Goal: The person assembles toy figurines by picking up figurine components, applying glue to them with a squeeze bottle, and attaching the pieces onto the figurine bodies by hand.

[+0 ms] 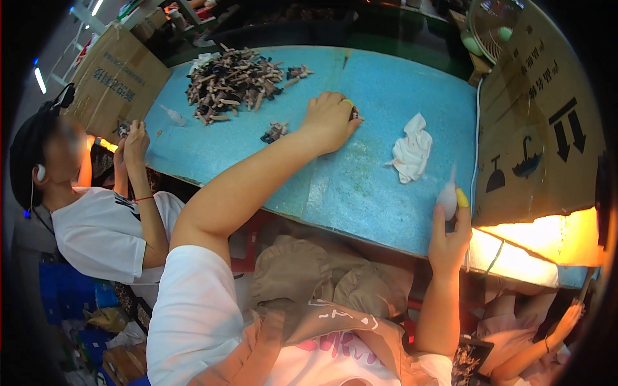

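Stretched out over the blue tabletop (376, 83), my left hand (327, 123) is closed, with a small dark and pinkish piece (354, 114) partly showing at its fingertips. Most of that piece is hidden by my fingers. At the table's right front edge, my right hand (449, 237) grips a small whitish squeeze bottle (445, 199) whose thin nozzle points up. Each hand has a yellow cover on a finger. A crumpled white tissue (412, 149) lies between my hands. Left of my left hand is a small cluster of pieces (275, 132).
A large heap of small brown and dark pieces (235, 87) covers the far left of the table. Another squeeze bottle (174, 116) lies near a co-worker's hands (134, 143). Cardboard boxes (541, 128) wall the right and left ends. Another person's hand (566, 320) shows at lower right.
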### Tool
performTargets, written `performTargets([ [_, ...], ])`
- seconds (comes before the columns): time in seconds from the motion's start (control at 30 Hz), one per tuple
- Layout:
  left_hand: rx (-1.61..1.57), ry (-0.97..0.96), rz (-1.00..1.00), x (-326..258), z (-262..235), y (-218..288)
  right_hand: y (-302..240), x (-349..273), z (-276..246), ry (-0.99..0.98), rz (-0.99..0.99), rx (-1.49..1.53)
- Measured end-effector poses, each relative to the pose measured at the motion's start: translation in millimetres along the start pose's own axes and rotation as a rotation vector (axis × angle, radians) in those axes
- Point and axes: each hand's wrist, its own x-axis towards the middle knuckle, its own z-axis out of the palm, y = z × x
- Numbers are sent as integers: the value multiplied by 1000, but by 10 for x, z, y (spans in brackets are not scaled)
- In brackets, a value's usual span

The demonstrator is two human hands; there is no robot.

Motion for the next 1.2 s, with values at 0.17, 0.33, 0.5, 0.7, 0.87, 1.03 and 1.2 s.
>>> performTargets([
  [0.17,-1052,-250,-303,-407,-430,514,-78,-154,-177,86,131,434],
  [0.33,-1814,-184,-346,-887,-449,1058,-321,-559,-356,291,183,657],
  [0.5,-1977,-67,-228,-1060,-378,1435,-619,-751,-391,318,-203,598],
  [0.7,-1744,75,13,-1087,-404,1416,-750,-791,-306,369,-402,429],
  [0.87,-1655,122,61,-1114,-402,1365,-747,-814,-301,343,-511,343],
  [1.03,-1610,106,62,-1123,-422,1347,-739,-806,-273,399,-507,345],
  [1.2,-1572,84,60,-1120,-441,1324,-775,-842,-254,358,-420,327],
])
